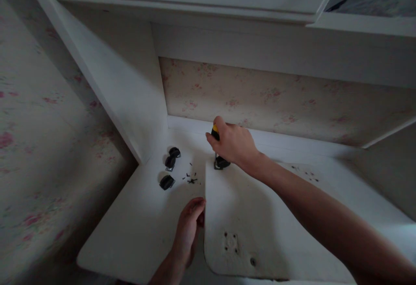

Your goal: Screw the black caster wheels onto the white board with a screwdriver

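your right hand is wrapped around the yellow-and-black handle of a screwdriver, the thumb lying along its left side. the screwdriver stands close to upright: its long axis runs from the handle down the shaft, and the tip end points down at the metal plate of a black caster. that caster sits at the far left corner of the white board, its plate toward the left and its wheel toward the right.

your left hand is at the board's left edge, fingers curled in and thumb uppermost; you cannot tell from this view whether they pinch anything. on the white surface left of the board lie three loose casters, two of them touching, and near them a scatter of small dark screws, pointing various ways.
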Demonstrator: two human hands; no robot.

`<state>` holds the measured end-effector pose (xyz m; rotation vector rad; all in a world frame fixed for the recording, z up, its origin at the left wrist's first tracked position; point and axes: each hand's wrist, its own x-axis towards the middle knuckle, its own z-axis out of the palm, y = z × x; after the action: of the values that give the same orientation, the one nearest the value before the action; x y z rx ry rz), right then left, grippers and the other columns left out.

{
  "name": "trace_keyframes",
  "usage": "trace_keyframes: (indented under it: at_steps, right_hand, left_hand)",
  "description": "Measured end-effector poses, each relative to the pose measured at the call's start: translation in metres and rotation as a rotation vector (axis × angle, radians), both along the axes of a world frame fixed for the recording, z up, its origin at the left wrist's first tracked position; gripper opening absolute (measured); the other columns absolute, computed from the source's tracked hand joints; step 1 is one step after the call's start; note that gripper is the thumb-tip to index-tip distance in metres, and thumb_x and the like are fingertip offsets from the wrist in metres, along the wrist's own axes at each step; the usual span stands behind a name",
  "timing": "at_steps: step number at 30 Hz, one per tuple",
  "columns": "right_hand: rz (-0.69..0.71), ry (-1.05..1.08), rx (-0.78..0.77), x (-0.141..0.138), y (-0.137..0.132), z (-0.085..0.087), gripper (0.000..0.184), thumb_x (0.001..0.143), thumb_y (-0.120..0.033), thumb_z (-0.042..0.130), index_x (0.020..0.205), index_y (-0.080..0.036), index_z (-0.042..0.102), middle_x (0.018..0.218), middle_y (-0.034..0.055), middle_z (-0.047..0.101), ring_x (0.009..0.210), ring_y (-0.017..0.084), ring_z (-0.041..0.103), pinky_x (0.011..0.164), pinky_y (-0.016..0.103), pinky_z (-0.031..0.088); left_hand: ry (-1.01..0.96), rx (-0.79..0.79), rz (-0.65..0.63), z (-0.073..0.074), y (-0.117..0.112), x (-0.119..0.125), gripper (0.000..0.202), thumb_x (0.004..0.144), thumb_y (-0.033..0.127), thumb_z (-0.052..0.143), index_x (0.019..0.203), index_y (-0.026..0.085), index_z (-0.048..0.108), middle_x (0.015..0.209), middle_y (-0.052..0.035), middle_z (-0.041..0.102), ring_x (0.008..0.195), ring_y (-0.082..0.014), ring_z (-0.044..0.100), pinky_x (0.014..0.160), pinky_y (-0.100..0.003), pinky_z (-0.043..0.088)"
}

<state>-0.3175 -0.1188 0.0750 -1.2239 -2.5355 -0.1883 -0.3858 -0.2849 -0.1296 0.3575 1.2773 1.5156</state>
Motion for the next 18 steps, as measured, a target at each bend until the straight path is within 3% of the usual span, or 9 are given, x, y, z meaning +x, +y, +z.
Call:
trace_keyframes:
  at_steps: [3, 7, 9, 13, 16, 18]
  right_hand:
    - [0.020, 0.033, 0.004, 0.002, 0.004, -0.002, 0.038, 0.097, -0.046, 0.046, 0.125, -0.022, 0.052, 0.096, 0.0086, 0.075, 0.072, 0.027, 0.069, 0.059, 0.032, 0.039]
    - [0.227, 0.131, -0.067, 0.008, 0.007, 0.000, 0.035, 0.100, -0.041, 0.044, 0.127, -0.021, 0.052, 0.137, 0.0109, 0.060, 0.099, 0.025, 0.068, 0.073, 0.033, 0.047]
    - [0.275, 0.138, -0.131, 0.011, 0.006, 0.005, 0.036, 0.102, -0.038, 0.039, 0.129, -0.018, 0.051, 0.143, 0.0116, 0.055, 0.105, 0.024, 0.066, 0.077, 0.033, 0.048]
    - [0.272, 0.026, -0.110, 0.011, 0.003, 0.017, 0.038, 0.103, -0.026, 0.032, 0.135, -0.017, 0.052, 0.129, 0.0113, 0.065, 0.097, 0.024, 0.068, 0.073, 0.033, 0.047]
    - [0.219, -0.087, 0.019, 0.007, 0.003, 0.022, 0.034, 0.103, -0.038, 0.039, 0.118, -0.021, 0.064, 0.108, 0.0094, 0.072, 0.085, 0.025, 0.070, 0.065, 0.033, 0.044]
    - [0.177, -0.138, 0.080, 0.004, 0.004, 0.024, 0.041, 0.102, -0.050, 0.040, 0.106, -0.020, 0.068, 0.100, 0.0102, 0.073, 0.081, 0.027, 0.071, 0.062, 0.034, 0.044]
  left_hand:
    - [0.144, 0.020, -0.031, 0.012, 0.006, -0.009, 0.026, 0.073, 0.042, 0.074, 0.082, 0.017, 0.071, 0.058, 0.0025, 0.053, 0.057, -0.0130, 0.046, 0.056, -0.025, 0.034]
    - [0.378, 0.075, -0.021, 0.039, 0.028, -0.028, 0.025, 0.077, 0.043, 0.071, 0.085, 0.019, 0.072, 0.065, 0.0002, 0.059, 0.062, -0.0150, 0.051, 0.060, -0.026, 0.037]
    - [0.500, 0.144, -0.052, 0.053, 0.045, -0.038, 0.023, 0.080, 0.040, 0.070, 0.088, 0.019, 0.072, 0.072, -0.0020, 0.064, 0.067, -0.0168, 0.055, 0.062, -0.027, 0.040]
    - [0.665, 0.274, -0.136, 0.078, 0.082, -0.051, 0.024, 0.078, 0.034, 0.072, 0.098, 0.020, 0.071, 0.096, -0.0060, 0.070, 0.078, -0.0180, 0.061, 0.069, -0.028, 0.046]
    - [0.766, 0.359, -0.152, 0.093, 0.108, -0.053, 0.039, 0.071, 0.034, 0.080, 0.107, 0.021, 0.069, 0.109, -0.0080, 0.069, 0.087, -0.0201, 0.062, 0.069, -0.028, 0.048]
    - [0.865, 0.391, -0.133, 0.100, 0.122, -0.051, 0.040, 0.068, 0.034, 0.083, 0.104, 0.020, 0.068, 0.101, -0.0072, 0.070, 0.084, -0.0205, 0.062, 0.067, -0.028, 0.048]
